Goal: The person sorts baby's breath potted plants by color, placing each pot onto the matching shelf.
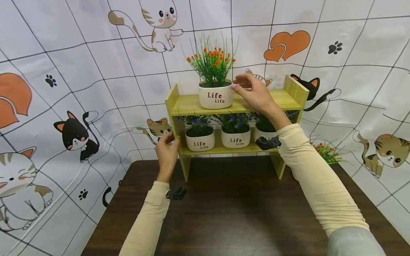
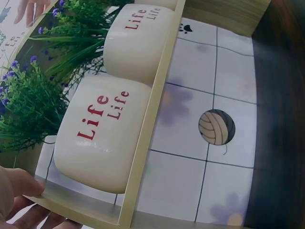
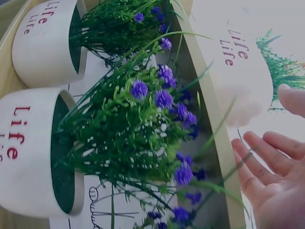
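Observation:
A small two-tier wooden shelf [image 1: 192,103] stands on the dark table. At its left side panel is my left hand [image 1: 167,153], the thumb on the panel's inner side and the other fingers outside it in the left wrist view. On the top tier sits a white "Life" pot [image 1: 216,96] of orange flowers. My right hand [image 1: 253,93] hovers beside that pot's right edge, fingers loosely bent and apart; in the right wrist view a gap shows between fingers and pot. Purple-flowered pots [image 1: 200,140] line the lower tier; the rightmost is partly hidden by my right wrist.
Another orange-flowered plant [image 1: 326,153] stands right of the shelf, mostly behind my right sleeve. The dark brown table [image 1: 224,209] stretches in front of the shelf. A white cat-print wall covering [image 1: 96,64] closes off the back and sides.

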`<action>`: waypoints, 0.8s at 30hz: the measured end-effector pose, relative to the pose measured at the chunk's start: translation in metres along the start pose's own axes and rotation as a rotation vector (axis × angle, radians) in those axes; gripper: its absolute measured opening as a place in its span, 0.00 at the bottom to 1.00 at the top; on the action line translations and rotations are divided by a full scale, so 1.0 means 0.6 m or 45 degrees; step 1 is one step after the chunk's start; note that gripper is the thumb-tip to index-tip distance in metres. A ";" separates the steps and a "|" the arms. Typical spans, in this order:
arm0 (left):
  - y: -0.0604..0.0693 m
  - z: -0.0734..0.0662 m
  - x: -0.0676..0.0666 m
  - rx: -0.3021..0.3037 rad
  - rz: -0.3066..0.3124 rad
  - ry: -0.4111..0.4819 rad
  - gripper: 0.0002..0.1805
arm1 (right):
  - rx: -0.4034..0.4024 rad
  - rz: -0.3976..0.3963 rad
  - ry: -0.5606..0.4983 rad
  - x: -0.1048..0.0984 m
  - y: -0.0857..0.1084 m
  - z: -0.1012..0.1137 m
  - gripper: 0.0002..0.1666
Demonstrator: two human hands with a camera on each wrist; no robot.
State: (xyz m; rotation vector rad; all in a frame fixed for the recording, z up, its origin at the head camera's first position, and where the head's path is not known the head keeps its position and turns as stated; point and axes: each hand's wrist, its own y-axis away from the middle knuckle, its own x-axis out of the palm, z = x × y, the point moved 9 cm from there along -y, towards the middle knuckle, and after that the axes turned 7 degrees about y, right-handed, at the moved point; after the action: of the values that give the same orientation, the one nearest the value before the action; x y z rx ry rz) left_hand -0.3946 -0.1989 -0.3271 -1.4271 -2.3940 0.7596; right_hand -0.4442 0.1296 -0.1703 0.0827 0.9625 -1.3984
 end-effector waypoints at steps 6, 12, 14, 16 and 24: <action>-0.002 0.000 0.000 0.000 -0.004 0.000 0.13 | -0.043 -0.084 0.012 -0.026 0.020 -0.003 0.27; 0.000 0.002 0.001 -0.009 -0.001 -0.008 0.14 | -0.103 -0.154 -0.033 -0.053 0.043 -0.001 0.21; 0.000 0.001 0.001 -0.001 -0.001 -0.007 0.14 | -0.136 -0.180 -0.043 -0.064 0.052 0.002 0.19; -0.001 0.000 0.001 0.008 -0.004 0.000 0.14 | -0.168 -0.209 -0.045 -0.075 0.060 0.005 0.17; -0.001 -0.001 -0.001 0.011 -0.008 0.005 0.13 | -0.245 -0.300 0.007 -0.118 0.088 0.005 0.14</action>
State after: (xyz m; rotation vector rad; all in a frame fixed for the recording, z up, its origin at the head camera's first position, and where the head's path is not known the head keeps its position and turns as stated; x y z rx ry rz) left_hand -0.3944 -0.1992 -0.3262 -1.4155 -2.3887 0.7641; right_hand -0.3893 0.1957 -0.1506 -0.1759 1.1339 -1.5119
